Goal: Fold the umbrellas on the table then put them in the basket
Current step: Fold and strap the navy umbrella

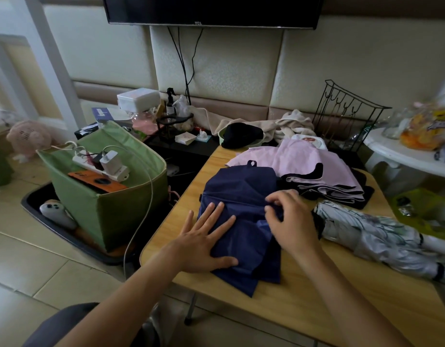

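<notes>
The navy blue fabric umbrella (241, 209) lies flat on the near-left of the wooden bench (341, 309); your left hand (203, 244) presses it with spread fingers, likely steadying it; your right hand (289, 221) pinches a canopy fold.

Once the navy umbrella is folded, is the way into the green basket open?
Not quite. The green basket left of the table already holds a power strip, charger and orange phone across its opening.

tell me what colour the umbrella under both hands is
Dark navy blue umbrella, plain with no pattern, seen best in the head view.
</notes>
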`<action>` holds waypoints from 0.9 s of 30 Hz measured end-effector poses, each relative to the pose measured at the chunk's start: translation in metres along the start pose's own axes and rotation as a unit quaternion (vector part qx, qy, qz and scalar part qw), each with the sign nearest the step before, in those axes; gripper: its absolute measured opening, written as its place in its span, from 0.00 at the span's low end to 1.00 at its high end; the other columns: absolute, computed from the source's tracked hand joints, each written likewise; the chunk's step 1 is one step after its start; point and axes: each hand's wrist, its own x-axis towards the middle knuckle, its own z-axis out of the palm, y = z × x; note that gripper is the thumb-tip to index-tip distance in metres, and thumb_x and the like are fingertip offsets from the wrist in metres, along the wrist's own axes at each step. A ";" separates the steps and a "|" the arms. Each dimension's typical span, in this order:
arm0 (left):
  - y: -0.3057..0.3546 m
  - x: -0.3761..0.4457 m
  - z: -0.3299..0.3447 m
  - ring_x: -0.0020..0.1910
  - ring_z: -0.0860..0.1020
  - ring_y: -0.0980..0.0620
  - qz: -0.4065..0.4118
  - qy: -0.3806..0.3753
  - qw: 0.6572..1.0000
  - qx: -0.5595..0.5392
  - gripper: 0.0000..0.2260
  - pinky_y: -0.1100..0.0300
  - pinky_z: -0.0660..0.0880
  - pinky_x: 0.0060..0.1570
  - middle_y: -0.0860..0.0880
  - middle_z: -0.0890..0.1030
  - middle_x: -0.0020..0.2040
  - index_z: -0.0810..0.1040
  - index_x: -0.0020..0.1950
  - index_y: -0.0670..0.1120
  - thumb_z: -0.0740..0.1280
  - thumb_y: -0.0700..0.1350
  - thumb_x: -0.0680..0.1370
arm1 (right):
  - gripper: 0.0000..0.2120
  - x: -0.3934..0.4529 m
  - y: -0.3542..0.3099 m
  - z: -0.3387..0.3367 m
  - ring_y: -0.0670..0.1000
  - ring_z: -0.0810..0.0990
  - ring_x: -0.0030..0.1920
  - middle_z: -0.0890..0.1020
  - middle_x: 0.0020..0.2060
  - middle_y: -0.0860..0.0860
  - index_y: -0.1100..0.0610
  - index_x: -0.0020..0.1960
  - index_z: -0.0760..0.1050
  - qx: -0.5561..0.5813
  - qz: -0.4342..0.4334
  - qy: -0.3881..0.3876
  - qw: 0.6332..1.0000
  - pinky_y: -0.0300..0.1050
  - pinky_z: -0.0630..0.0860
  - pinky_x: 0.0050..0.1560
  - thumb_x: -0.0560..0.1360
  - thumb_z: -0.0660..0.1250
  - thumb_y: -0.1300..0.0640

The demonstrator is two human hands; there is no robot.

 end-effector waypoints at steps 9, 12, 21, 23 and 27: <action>-0.001 0.001 -0.003 0.74 0.20 0.53 0.000 -0.037 0.999 -0.011 0.51 0.37 0.29 0.75 0.56 0.20 0.75 0.28 0.78 0.65 0.57 0.81 0.70 | 0.14 0.025 0.011 -0.006 0.46 0.85 0.55 0.86 0.53 0.48 0.54 0.64 0.80 0.346 0.285 -0.057 0.892 0.43 0.80 0.56 0.79 0.73 0.56; 0.000 0.000 -0.005 0.73 0.19 0.54 -0.003 -0.047 0.999 -0.013 0.51 0.38 0.27 0.74 0.56 0.19 0.75 0.28 0.78 0.65 0.57 0.81 0.70 | 0.09 0.030 0.004 -0.009 0.48 0.85 0.50 0.87 0.45 0.48 0.57 0.50 0.85 0.400 0.307 -0.036 0.863 0.43 0.77 0.52 0.77 0.75 0.51; 0.001 0.003 -0.008 0.72 0.18 0.54 -0.014 -0.088 0.996 -0.016 0.52 0.37 0.27 0.74 0.57 0.18 0.73 0.26 0.77 0.65 0.57 0.82 0.68 | 0.05 0.020 -0.010 -0.011 0.55 0.83 0.54 0.81 0.47 0.45 0.53 0.45 0.86 0.321 0.230 -0.135 0.909 0.58 0.80 0.63 0.74 0.78 0.52; 0.001 0.003 -0.009 0.72 0.19 0.54 -0.014 -0.086 0.996 -0.016 0.52 0.37 0.27 0.74 0.57 0.18 0.74 0.26 0.77 0.65 0.57 0.82 0.68 | 0.09 0.017 -0.011 -0.012 0.52 0.81 0.53 0.77 0.48 0.40 0.51 0.44 0.82 0.263 0.175 -0.145 0.938 0.54 0.80 0.61 0.74 0.78 0.47; 0.000 0.003 -0.008 0.73 0.20 0.54 -0.010 -0.068 0.997 -0.025 0.52 0.38 0.26 0.74 0.57 0.19 0.75 0.27 0.77 0.65 0.57 0.82 0.68 | 0.17 0.015 -0.018 -0.014 0.55 0.82 0.57 0.82 0.56 0.51 0.50 0.46 0.74 0.347 0.152 -0.118 0.918 0.52 0.79 0.59 0.71 0.79 0.43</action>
